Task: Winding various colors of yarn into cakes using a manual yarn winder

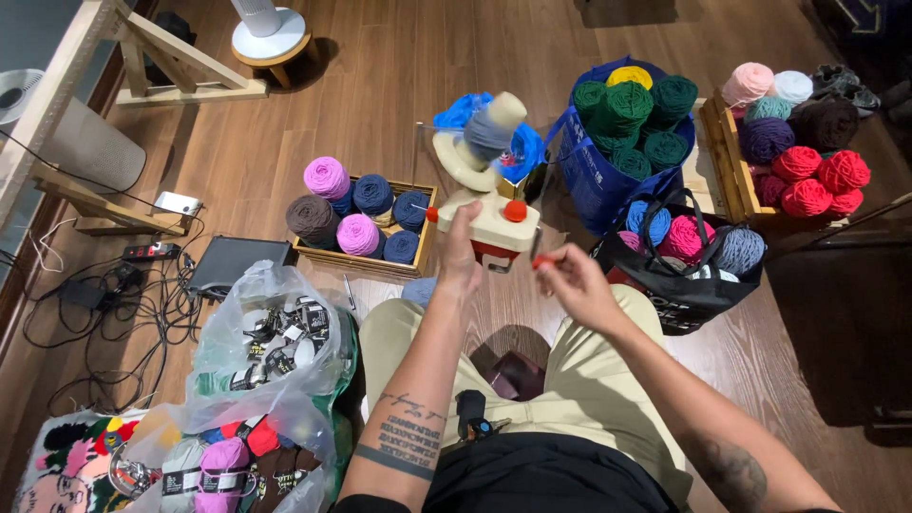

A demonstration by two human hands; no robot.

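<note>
I'm mid-wind: yarn winder (489, 204) sits centre frame on the floor, grey yarn cake (491, 131) blurred on its cone, so probably spinning. Left hand (460, 256) is pressed to the winder body, fingers curled against it; full grip or plain bracing, can't tell. Right hand (578, 283) is pinched shut on the red crank knob (540, 260). Next move, I reckon: steady cranking, base held still. Wooden crate (366, 256) of skeins left of centre, blue bag (608, 180) upper right.
</note>
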